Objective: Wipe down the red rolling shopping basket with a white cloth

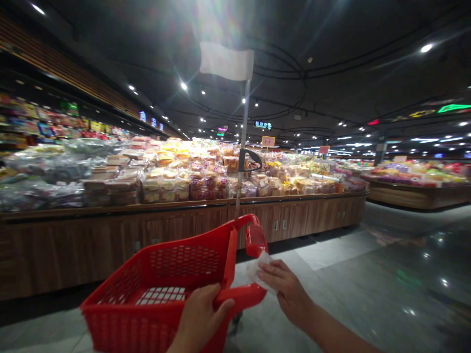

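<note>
Closest to the lens, the left hand point(200, 316) is closing its fingers over the near bar of a red plastic basket point(162, 274), with the thumb hooking round the right side of the same bar in a firm grip. The right hand point(287, 289), coming in from the lower right on a bare forearm, is holding a white cloth point(257, 267) beneath its fingertips. Its fingers are lying almost straight and folding lightly over the cloth, pinning it against the foot of the basket's upright red handle point(255, 240). The cloth is sitting between those fingertips and the handle, touching both, and its crumpled edge is showing past the fingers on the side toward the basket. The two hands are working near each other at the basket's near right corner but are not touching.

From that corner a thin pole point(241, 162) is rising, carrying a white flag point(226, 61) at its top. Behind the basket, a long wooden display counter point(184, 225) is running across the aisle, with packaged baked goods point(172, 181) piling high along it under bright ceiling lights. A second display island point(415, 193) is standing well apart at the right, across a glossy grey floor point(368, 294) that is reflecting the lamps.
</note>
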`<state>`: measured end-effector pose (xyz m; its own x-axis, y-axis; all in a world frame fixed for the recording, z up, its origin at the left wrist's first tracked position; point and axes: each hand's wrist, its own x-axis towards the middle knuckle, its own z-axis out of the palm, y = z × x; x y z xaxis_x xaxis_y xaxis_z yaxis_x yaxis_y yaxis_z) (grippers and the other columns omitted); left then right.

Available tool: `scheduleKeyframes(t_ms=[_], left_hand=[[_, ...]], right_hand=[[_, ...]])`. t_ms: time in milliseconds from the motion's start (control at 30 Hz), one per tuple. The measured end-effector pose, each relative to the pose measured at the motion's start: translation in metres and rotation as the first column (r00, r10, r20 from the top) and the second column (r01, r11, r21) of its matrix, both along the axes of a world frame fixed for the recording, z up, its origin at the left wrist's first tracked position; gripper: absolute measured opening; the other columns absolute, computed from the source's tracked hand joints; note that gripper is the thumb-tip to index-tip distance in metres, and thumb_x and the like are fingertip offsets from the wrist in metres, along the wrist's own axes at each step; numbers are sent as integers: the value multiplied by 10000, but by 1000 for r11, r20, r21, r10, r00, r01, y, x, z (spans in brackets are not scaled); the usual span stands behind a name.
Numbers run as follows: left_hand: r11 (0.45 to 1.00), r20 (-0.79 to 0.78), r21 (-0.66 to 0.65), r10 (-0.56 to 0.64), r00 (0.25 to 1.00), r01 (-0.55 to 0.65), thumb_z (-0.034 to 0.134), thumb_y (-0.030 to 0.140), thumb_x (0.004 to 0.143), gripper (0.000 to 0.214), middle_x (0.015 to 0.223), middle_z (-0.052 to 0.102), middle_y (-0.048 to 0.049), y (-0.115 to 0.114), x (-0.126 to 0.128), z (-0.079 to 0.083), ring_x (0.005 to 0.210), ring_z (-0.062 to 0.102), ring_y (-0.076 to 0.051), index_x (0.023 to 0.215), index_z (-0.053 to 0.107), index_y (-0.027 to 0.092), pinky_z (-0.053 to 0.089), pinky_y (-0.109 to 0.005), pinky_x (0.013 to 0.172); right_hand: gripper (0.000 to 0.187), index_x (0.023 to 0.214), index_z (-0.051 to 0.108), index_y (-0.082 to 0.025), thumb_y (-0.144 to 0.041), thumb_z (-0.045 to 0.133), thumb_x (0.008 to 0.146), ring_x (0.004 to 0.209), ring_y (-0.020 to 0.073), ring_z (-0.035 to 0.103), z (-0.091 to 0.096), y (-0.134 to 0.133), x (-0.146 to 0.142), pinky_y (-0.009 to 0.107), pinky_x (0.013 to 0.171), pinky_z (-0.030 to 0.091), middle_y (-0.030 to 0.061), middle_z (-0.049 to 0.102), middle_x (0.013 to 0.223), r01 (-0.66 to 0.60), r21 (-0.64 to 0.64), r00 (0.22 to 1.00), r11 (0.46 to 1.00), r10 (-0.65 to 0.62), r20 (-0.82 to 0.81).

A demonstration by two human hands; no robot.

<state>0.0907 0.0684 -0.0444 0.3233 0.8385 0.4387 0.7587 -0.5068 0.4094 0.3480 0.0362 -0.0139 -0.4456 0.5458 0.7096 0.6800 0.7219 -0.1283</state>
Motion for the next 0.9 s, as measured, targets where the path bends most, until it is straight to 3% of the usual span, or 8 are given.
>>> scheduleKeyframes(t_ms=[133,267,467,533,633,767,833,900], left_hand=[[1000,57,26,-8,998,6,491,563,771,430,933,690,-78,7,-13,-8,868,611,-234,904,650,187,440,-332,799],[998,7,49,-46,999,46,475,540,795,392,891,694,-51,11,-26,-7,826,620,-211,854,658,198,467,-308,754],[964,-100,260,-29,995,55,523,557,765,488,1081,651,-92,-23,-5,29,1007,585,-260,1095,582,203,424,-410,904],[964,-131,260,-14,991,48,463,478,831,390,1037,658,-88,-42,20,43,974,595,-241,1081,575,201,404,-417,923],[994,-237,112,42,971,-15,469,427,832,318,931,673,-91,-63,53,56,855,629,-240,973,601,175,462,-367,789],[985,-320,-3,163,933,-173,428,356,858,324,894,687,-98,-68,64,59,783,654,-244,1051,574,140,476,-331,671],[984,-335,0,166,928,-177,415,369,865,345,891,689,-102,-67,61,60,797,654,-243,1066,570,136,472,-329,684],[983,-339,3,173,925,-182,406,380,868,350,881,690,-109,-66,59,60,800,655,-242,1054,579,138,468,-327,691]], right_hand=[[583,1199,583,-278,7,393,727,1084,200,509,-7,28,1,414,927,443,21,606,1214,84,31,987,996,-79,-143],[501,1142,629,-277,-21,426,763,1067,217,509,-20,50,-10,420,899,467,42,636,1161,205,44,919,978,-177,-353],[572,1195,587,-290,10,376,756,1104,209,482,-34,24,-41,417,923,454,22,601,1217,189,59,887,980,-144,-438],[552,1212,573,-290,-16,384,773,1117,211,476,-33,14,-43,418,936,442,23,587,1237,141,77,914,987,-100,-392],[454,1225,563,-284,-118,442,820,1127,219,475,-22,8,-39,409,949,426,33,589,1235,42,74,964,996,-20,-265],[339,1153,616,-236,-159,429,881,1064,182,523,17,16,-28,346,946,409,53,635,1163,-121,15,992,993,121,40],[300,1072,658,-227,-147,435,889,1023,163,539,43,28,-31,312,938,392,34,661,1113,-173,-62,947,983,184,265],[234,951,698,-227,-170,484,879,951,153,562,67,41,-41,281,883,398,17,691,1024,-185,-152,829,971,237,507]])
